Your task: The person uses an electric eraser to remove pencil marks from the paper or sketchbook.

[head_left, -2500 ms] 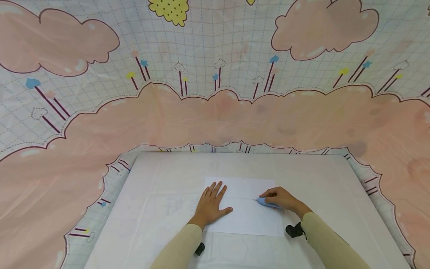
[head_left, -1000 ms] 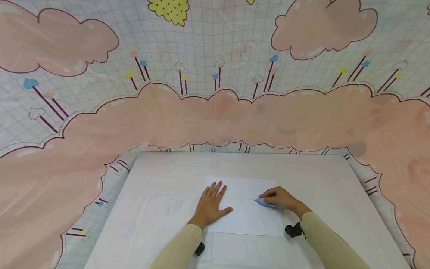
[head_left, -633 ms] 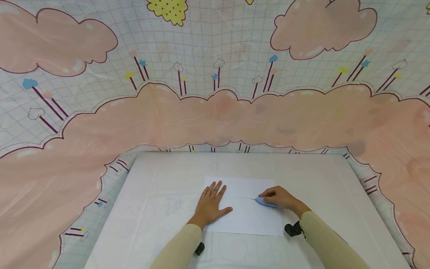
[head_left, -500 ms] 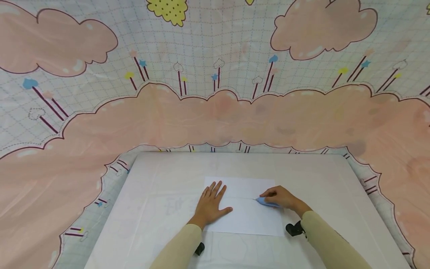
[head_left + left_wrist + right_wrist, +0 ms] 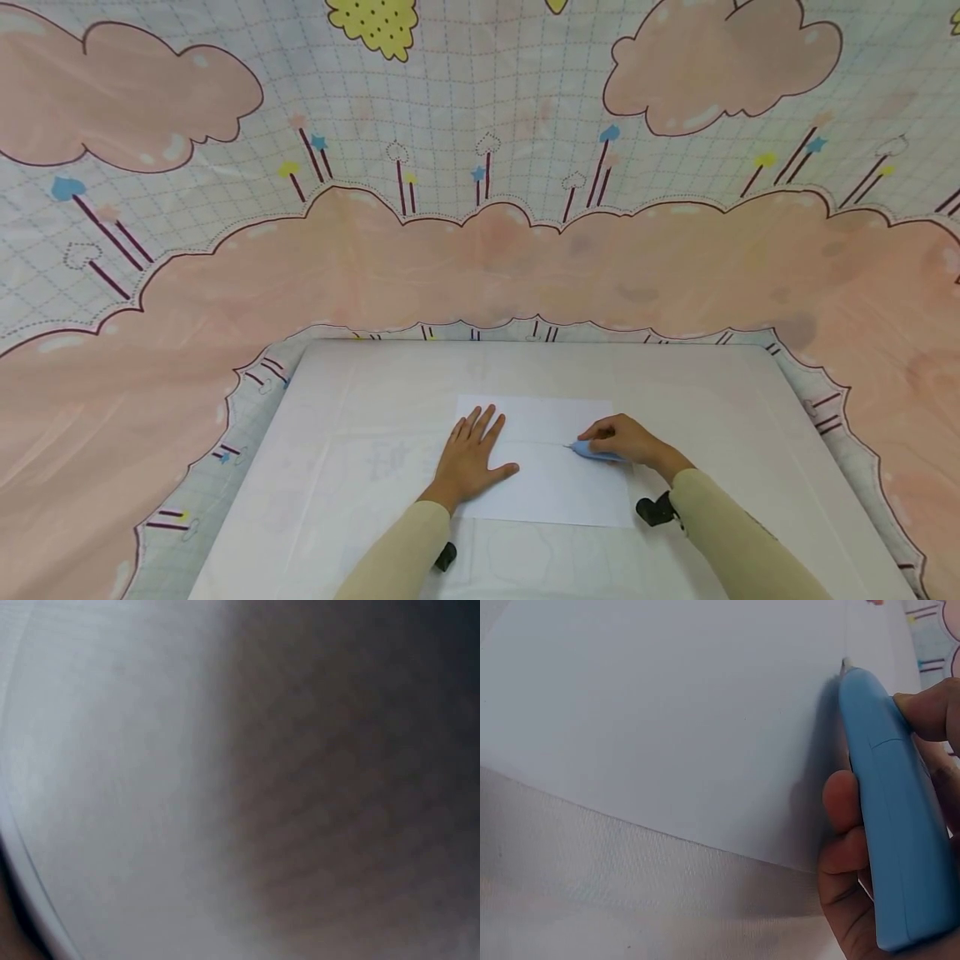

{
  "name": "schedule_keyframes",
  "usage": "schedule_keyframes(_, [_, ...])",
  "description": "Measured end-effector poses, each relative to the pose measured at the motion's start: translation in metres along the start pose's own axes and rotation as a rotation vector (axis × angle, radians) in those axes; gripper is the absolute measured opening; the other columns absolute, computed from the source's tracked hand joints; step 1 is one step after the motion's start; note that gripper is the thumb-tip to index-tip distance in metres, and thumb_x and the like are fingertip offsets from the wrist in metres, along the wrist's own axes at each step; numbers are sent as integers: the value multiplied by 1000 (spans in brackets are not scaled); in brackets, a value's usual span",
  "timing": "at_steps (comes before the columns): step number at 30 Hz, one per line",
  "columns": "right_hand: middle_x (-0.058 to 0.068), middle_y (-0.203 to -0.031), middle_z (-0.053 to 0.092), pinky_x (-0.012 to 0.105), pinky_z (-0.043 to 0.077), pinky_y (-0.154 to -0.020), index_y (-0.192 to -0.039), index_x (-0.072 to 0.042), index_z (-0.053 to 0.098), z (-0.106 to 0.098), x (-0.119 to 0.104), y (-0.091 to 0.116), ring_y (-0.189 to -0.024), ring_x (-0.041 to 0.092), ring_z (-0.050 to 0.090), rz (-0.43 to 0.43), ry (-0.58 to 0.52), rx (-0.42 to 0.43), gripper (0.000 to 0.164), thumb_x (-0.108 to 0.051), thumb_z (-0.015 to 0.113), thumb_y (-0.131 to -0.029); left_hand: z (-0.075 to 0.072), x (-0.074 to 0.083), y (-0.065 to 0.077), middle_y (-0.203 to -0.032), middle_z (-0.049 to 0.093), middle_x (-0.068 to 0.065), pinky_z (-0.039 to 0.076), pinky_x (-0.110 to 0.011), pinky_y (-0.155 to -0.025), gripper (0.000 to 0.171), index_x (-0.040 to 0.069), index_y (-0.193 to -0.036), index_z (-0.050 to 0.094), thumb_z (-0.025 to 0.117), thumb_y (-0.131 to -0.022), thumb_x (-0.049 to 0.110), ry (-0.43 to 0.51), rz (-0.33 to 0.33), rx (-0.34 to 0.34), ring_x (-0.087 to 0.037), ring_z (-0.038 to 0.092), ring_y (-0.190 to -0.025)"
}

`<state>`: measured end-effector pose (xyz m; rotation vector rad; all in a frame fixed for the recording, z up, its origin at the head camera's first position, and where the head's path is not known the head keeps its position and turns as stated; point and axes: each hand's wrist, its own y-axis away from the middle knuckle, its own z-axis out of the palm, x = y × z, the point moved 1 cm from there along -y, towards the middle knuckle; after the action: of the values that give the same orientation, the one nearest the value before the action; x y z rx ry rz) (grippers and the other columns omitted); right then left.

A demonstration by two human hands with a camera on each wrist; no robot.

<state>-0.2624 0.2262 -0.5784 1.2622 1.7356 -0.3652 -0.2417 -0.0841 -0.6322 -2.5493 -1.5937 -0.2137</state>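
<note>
My left hand lies flat on the left part of a white paper sheet, fingers spread and thumb pointing right. In the left wrist view there is only a blurred pale surface and a dark area. My right hand grips a chunky blue handheld tool with a rounded body and a short, narrow pale tip. Its tip is at the paper's surface, on the right half of the sheet. A faint line runs across the paper to the tip. Thumb and fingers press on both sides of the tool's body.
The sheet lies mid-table on a white covered tabletop. Black wrist-camera mounts sit below both wrists. A pink and white curtain with printed clouds hangs behind and around the table.
The right hand and the blue tool shift very slightly back and forth along the faint line. The left hand and the paper stay in place.
</note>
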Motion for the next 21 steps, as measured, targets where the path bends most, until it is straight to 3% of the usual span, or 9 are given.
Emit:
schedule_keyframes(13, [9,-109,69,23,46,-70,-108,-6,76,3,2,-2,-87,16,51,0,5,10,21,-15,68,-90,2,0,0,-165,17,-3,18,-48,-121,90,20,-158,24,39,-89,76,6,5,13,-27,13,-152])
schedule_keyframes(21, [5,-95,66,21,43,-61,-108,-3,75,1,0,4,-78,16,49,-3,13,23,22,-11,68,-89,2,0,1,-165,16,-3,18,-47,-121,90,20,-158,24,39,-89,77,3,4,14,-27,13,-152])
